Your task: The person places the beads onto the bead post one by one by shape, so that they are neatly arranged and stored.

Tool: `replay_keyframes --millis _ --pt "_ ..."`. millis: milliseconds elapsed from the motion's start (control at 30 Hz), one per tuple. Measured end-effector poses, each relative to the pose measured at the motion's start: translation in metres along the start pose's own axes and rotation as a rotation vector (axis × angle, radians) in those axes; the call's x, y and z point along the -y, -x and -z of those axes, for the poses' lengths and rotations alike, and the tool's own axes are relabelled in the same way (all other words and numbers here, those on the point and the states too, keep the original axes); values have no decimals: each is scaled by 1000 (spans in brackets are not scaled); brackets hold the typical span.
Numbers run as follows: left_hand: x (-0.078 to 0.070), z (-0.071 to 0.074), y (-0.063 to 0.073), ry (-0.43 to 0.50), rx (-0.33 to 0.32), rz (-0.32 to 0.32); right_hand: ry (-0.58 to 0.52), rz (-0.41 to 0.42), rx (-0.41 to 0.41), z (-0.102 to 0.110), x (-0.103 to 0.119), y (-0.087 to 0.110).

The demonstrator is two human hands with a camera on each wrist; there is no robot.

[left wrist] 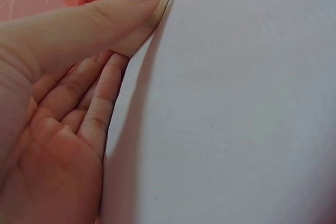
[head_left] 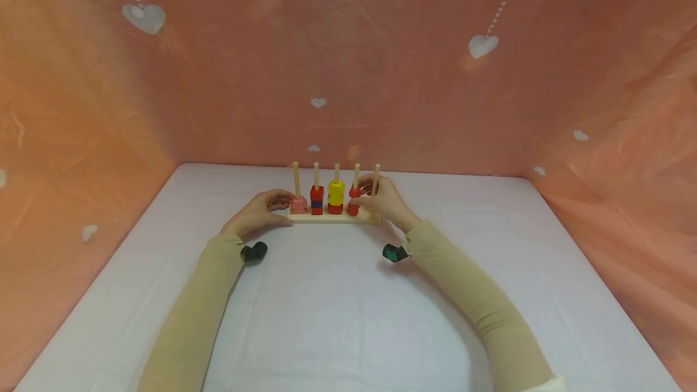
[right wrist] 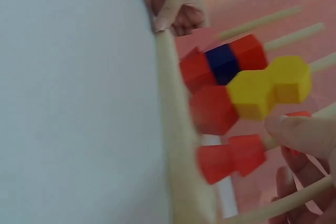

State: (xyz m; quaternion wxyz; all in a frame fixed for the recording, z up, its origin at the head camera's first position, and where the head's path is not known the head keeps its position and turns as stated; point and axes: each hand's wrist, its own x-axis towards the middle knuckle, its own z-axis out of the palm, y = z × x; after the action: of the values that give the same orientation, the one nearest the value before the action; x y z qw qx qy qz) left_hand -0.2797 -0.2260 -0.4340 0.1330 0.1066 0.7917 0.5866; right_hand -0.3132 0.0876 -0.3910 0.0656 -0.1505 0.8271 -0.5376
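Note:
A wooden peg stacker (head_left: 333, 220) with a row of upright pegs lies on the table. My left hand (head_left: 256, 212) holds its left end, thumb along the front edge, beside a pink block (head_left: 298, 205). The second peg bears red blocks with a blue block (right wrist: 222, 63) between them. On the third, yellow blocks (head_left: 336, 192) sit over a red block (right wrist: 213, 109). My right hand (head_left: 388, 201) pinches a red block (right wrist: 298, 114) on the fourth peg, above red blocks (right wrist: 231, 157) lower down. The rightmost peg (right wrist: 294, 203) bears no block and passes by the right hand.
A white cloth covers the table (head_left: 316, 307). Behind and at the sides hangs a pink-orange curtain (head_left: 245, 77) with white hearts. Dark wrist devices (head_left: 254, 253) sit at both sleeve cuffs.

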Motion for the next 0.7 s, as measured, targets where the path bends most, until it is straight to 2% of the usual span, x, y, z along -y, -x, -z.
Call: replay_keyframes --millis 200,433,700 --pt "1 0 -1 -4 1 -6 39 0 -7 -6 -14 3" --pt "3 1 1 3 -8 2 2 26 20 -8 -19 3" --pt "7 4 -1 12 0 -30 -72 94 63 10 -13 11"
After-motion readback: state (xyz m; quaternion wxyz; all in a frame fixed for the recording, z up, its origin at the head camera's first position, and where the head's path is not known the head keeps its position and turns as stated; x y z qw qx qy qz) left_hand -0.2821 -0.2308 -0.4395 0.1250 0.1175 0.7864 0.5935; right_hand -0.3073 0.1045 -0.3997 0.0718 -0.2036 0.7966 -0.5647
